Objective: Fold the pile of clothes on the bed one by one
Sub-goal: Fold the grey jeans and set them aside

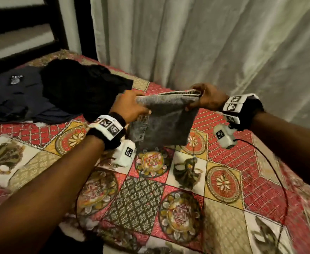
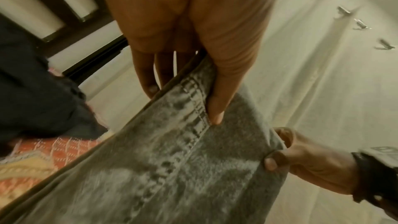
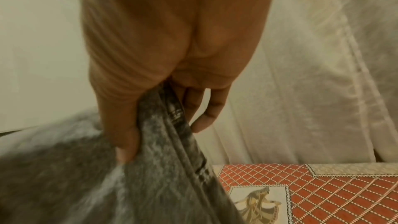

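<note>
A folded grey washed-denim garment [image 1: 166, 121] hangs in the air above the bed, held taut along its top edge. My left hand [image 1: 130, 107] grips its left end, thumb on the near face and fingers behind, as the left wrist view shows on the grey denim [image 2: 163, 168]. My right hand [image 1: 207, 99] pinches the right end of the same edge; in the right wrist view the thumb lies over the bunched denim [image 3: 155, 151]. A black garment [image 1: 80, 87] and a navy garment [image 1: 16, 96] lie heaped at the back left of the bed.
The bed carries a red and gold patchwork quilt [image 1: 224, 182] with a bare stretch below my hands. Pale curtains [image 1: 205, 43] hang close behind and to the right. A dark bed frame [image 1: 66, 24] stands at the back left. A cable [image 1: 279, 171] trails from my right wrist.
</note>
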